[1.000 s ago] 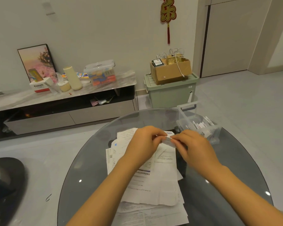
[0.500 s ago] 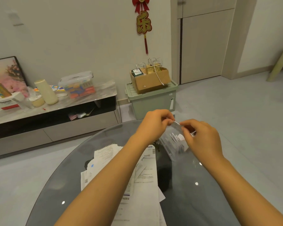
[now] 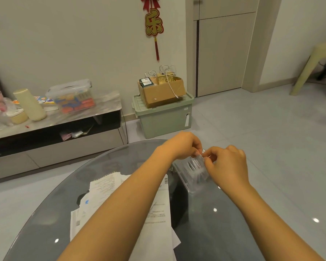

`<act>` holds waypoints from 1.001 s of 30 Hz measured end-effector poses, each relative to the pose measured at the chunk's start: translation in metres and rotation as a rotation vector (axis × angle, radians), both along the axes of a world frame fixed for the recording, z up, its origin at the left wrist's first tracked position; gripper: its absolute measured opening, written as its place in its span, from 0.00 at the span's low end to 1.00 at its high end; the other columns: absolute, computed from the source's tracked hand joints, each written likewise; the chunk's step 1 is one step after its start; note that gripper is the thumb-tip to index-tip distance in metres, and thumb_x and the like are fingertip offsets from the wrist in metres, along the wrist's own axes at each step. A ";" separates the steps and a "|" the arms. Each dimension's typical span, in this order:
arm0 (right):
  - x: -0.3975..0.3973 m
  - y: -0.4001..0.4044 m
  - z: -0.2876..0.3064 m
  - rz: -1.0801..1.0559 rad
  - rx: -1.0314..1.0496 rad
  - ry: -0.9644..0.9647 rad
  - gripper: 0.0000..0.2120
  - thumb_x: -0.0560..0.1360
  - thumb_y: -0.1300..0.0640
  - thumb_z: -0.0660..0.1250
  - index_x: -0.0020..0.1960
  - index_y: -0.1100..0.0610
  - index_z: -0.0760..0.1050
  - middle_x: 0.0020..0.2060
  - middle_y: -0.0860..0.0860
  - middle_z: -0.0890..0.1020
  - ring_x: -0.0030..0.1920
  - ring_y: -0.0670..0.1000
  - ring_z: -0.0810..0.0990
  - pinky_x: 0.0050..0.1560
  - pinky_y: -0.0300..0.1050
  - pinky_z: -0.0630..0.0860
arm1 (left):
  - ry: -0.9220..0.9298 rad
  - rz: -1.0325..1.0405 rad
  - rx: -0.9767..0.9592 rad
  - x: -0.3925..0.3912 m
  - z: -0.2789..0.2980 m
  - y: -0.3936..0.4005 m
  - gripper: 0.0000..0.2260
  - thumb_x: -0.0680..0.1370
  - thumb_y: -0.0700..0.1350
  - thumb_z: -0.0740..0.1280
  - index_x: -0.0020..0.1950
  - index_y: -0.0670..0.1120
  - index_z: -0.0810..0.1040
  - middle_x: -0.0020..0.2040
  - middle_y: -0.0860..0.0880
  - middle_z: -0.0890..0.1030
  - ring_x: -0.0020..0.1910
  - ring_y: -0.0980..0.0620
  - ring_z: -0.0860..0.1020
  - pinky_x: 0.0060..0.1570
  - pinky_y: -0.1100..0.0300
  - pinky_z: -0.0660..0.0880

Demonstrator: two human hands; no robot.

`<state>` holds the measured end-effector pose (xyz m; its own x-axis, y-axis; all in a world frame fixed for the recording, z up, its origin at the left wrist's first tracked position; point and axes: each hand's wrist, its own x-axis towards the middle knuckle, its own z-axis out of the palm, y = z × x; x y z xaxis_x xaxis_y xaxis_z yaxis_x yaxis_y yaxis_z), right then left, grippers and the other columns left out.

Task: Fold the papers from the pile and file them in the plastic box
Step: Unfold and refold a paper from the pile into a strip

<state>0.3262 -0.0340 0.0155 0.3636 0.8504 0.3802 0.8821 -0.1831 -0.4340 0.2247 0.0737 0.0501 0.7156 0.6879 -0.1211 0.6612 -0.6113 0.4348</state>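
The round glass bench [image 3: 233, 232] took up most of the room in front of the person. On it, at about 7 o'clock from the hands, lay the pile of papers [image 3: 158, 213], loose and white, partly under the left arm. The clear plastic box [image 3: 191, 171] sat on the bench at about 1 o'clock from the pile, right under the hands. Its long side ran from 11 o'clock to 5 o'clock. Folded slips stood in a row inside it.

Both arms reached out and met over the far end of the box. The left hand [image 3: 184, 146] was at 12 o'clock from the box, and the right hand [image 3: 227, 164] was just beside the box at 3 o'clock. Both were about as near.

Both hands had their fingers curled, tips close together, pinching a small folded paper [image 3: 202, 155] between them. It was tiny and blurry, so I could not see its shape well.

I think the paper only needed to go straight down, into a gap between the slips.
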 end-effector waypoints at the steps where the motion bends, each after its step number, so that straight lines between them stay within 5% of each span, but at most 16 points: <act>1: 0.000 0.000 0.000 -0.003 -0.020 -0.004 0.10 0.77 0.53 0.60 0.53 0.47 0.79 0.40 0.46 0.82 0.50 0.50 0.71 0.52 0.42 0.59 | 0.033 -0.010 -0.006 0.002 0.000 0.000 0.05 0.76 0.39 0.68 0.49 0.44 0.82 0.40 0.50 0.81 0.41 0.54 0.77 0.44 0.61 0.71; 8: 0.002 -0.002 0.002 -0.009 -0.114 -0.061 0.14 0.77 0.54 0.56 0.55 0.47 0.78 0.42 0.47 0.82 0.52 0.50 0.71 0.51 0.43 0.59 | 0.160 -0.028 -0.029 0.012 -0.010 0.004 0.06 0.75 0.40 0.69 0.49 0.45 0.84 0.42 0.51 0.81 0.42 0.54 0.76 0.47 0.60 0.72; 21: -0.003 -0.011 0.003 0.046 -0.013 0.041 0.12 0.77 0.56 0.59 0.54 0.49 0.79 0.43 0.47 0.83 0.51 0.51 0.71 0.51 0.41 0.57 | -0.077 0.090 0.014 -0.020 0.003 -0.026 0.09 0.76 0.44 0.68 0.56 0.48 0.81 0.56 0.48 0.81 0.56 0.52 0.77 0.58 0.57 0.73; 30: -0.042 -0.040 0.003 0.362 0.133 0.232 0.09 0.74 0.61 0.66 0.49 0.50 0.81 0.37 0.37 0.76 0.47 0.45 0.71 0.45 0.40 0.69 | -0.191 0.282 0.057 -0.104 0.012 -0.117 0.09 0.79 0.49 0.64 0.57 0.53 0.80 0.60 0.54 0.76 0.60 0.55 0.73 0.63 0.59 0.68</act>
